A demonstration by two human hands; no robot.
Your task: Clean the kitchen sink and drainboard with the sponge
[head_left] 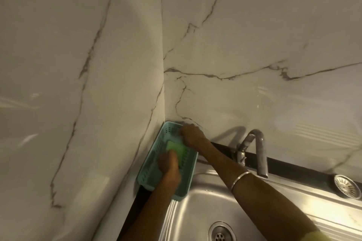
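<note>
Pale marble wall panels [254, 45] with dark veins meet in a corner above a steel sink [197, 213], and a black strip runs along the foot of the back wall. Tucked into that corner, at the sink's far left edge, sits a light blue plastic basket [150, 139] with slotted sides, tilted slightly so its near end overhangs the basin. Inside the basket lies a green sponge [173, 146], partly covered by both hands.

Reaching in from the near left, the left hand [168, 164] has its fingers curled down onto the near part of the sponge, apparently gripping it, though blur hides the exact finger placement. Crossing over the basin from the right, the right hand [191, 134] rests at the basket's far end with fingers bent over the rim or the sponge's far edge; which of the two it holds cannot be told. A silver bangle [240, 180] circles the right forearm.

Behind the right arm, a curved metal tap [258, 150] rises from the back ledge of the sink, its spout pointing down over the basin. At the basin's bottom edge of view sits the round drain [220, 233]. Far right, on the ribbed drainboard [333, 219], a loose round metal strainer [345, 186] lies near the back edge.
</note>
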